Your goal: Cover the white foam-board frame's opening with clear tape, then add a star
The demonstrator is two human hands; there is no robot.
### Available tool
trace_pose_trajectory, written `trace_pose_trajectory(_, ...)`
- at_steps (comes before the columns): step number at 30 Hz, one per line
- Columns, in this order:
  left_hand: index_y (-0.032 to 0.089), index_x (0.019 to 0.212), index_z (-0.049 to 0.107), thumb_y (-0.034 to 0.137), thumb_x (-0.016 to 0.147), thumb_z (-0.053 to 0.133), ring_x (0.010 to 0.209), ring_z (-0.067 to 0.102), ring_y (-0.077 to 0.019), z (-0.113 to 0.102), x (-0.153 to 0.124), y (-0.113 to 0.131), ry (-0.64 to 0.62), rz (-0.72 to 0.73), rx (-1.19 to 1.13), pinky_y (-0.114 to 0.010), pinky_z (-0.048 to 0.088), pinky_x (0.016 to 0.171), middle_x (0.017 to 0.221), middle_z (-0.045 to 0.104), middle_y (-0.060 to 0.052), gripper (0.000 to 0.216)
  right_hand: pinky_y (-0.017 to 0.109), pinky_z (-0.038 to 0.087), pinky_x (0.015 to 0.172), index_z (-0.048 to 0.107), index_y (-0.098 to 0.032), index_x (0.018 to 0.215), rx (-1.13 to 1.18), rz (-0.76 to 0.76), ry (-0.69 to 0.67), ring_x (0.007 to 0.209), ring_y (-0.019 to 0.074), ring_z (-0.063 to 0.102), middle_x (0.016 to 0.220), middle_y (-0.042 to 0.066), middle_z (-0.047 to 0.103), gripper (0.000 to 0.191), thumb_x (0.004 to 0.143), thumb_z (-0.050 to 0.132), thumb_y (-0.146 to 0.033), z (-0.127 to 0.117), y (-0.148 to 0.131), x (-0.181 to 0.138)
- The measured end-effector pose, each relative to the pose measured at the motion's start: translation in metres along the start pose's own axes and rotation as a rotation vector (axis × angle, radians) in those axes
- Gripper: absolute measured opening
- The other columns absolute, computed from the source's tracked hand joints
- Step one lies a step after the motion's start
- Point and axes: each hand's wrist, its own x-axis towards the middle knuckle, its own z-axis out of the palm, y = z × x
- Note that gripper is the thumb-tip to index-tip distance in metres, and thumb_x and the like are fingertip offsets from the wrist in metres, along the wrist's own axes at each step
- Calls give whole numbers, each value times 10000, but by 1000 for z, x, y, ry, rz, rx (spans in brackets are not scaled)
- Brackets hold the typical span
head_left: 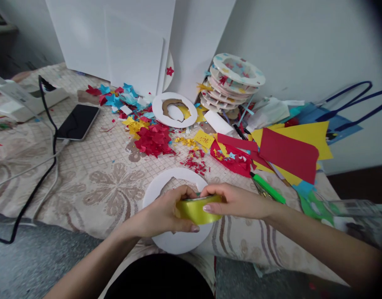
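Note:
Both my hands grip a roll of yellow-green tape (195, 212) at the front of the table. My left hand (167, 209) is closed round its left side, thumb below. On the right side, my right hand (230, 201) pinches the roll, with its thumb on the outer face. Under the roll lies a white foam ring (153, 187) at the table's edge, its cut-out centre partly covered by my hands. Beyond it are red paper scraps (195, 162) and a heap of red paper cut-outs (155, 139).
A phone (78, 121) with a cable lies left, near a power strip (31, 106). Behind are another white ring (158, 112) and stacked decorated rings (237, 68). At right lie red card (289, 155), a green cutter or marker (268, 189) and a blue bag (328, 120).

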Motion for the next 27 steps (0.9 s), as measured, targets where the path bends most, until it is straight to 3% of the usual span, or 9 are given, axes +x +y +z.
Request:
trace_pose_trajectory(3, 234, 1171, 533, 308, 710, 775, 947, 601, -217, -6, -2, 1, 94, 57, -37, -338, 513, 772, 1112, 603, -51, 525, 245, 412, 658, 607, -203, 1046, 104, -52, 55, 780, 133, 522, 888, 5, 577, 349, 853, 639, -492, 2, 7, -5)
trace_pose_trajectory(8, 273, 1409, 360, 384, 778, 726, 1360, 381, -307, 5, 7, -7, 496, 186, -227, -431, 414, 1040, 1511, 375, -112, 738, 289, 453, 772, 580, -208, 1008, 482, -207, 352, 855, 157, 549, 917, 26, 576, 317, 876, 610, -495, 30, 21, 2)
trace_pose_trajectory(12, 210, 1410, 324, 398, 794, 709, 1422, 308, -291, 22, 18, -11, 627, 187, -471, -427, 367, 1092, 1505, 390, -153, 750, 309, 462, 798, 544, -234, 987, 604, -298, 494, 888, 180, 565, 933, 33, 593, 307, 878, 583, -519, 54, 25, 14)
trace_pose_trajectory(17, 252, 1320, 405, 416, 773, 731, 1428, 304, -285, 35, 16, -14, 850, 198, -467, -418, 369, 1093, 1523, 356, -117, 658, 338, 462, 840, 511, -263, 1040, 543, -333, 648, 899, 189, 566, 985, 31, 602, 281, 919, 512, -516, 72, 36, 24)
trace_pose_trajectory(19, 246, 1254, 475, 409, 784, 725, 1391, 366, -285, 41, 13, -14, 825, 201, -437, -423, 369, 1092, 1463, 437, -101, 557, 342, 464, 844, 497, -272, 1089, 488, -353, 725, 911, 193, 563, 1019, 38, 598, 270, 937, 491, -495, 78, 40, 26)
trace_pose_trajectory(22, 226, 1176, 576, 388, 816, 698, 1276, 501, -273, 50, 12, -14, 627, 192, -490, -416, 392, 1072, 1305, 593, -81, 413, 348, 468, 863, 469, -284, 1157, 383, -384, 827, 966, 203, 561, 1082, 52, 580, 252, 957, 476, -437, 87, 41, 27)
trace_pose_trajectory(27, 248, 1195, 622, 349, 854, 672, 1212, 549, -249, 55, 17, -17, 497, 292, -650, -384, 409, 1051, 1252, 646, -57, 359, 407, 424, 993, 434, -316, 1268, 125, -491, 926, 1147, 228, 505, 1232, 72, 492, 288, 981, 427, -333, 95, 42, 20)
